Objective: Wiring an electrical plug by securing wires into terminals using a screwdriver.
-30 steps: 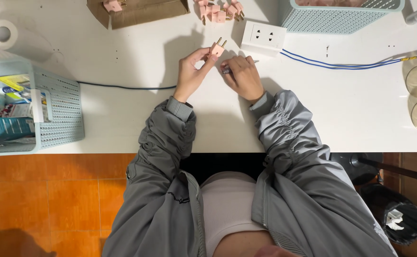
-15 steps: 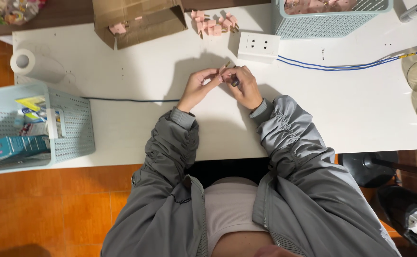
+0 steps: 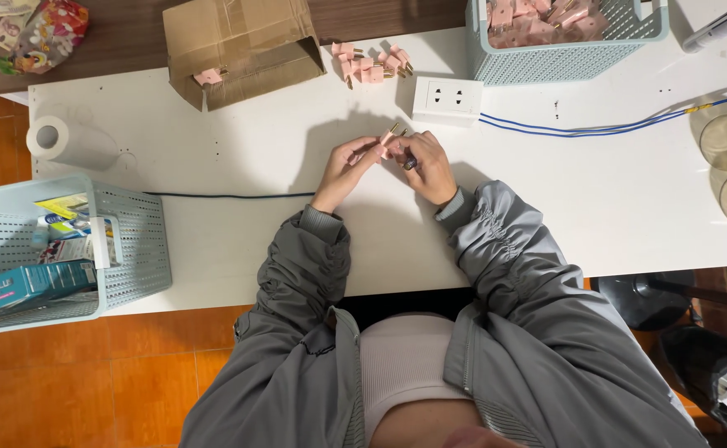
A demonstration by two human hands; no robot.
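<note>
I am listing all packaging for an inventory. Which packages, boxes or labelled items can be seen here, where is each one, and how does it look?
Cardboard box: top of the white table, brown, open, lying on its side, one pink plug inside.
Teal carton: in the pale blue basket at left, long and flat.
Small packets: same basket, yellow, white and blue.
Colourful wrappers: top left corner, crumpled, mixed colours.
No screens or signs.

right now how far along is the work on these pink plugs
A small pile of pink plugs lies beside the cardboard box; whether finished is unclear. In hand: left hand and right hand hold one pink plug, the right also gripping a dark tool. Many more fill the basket.
</note>
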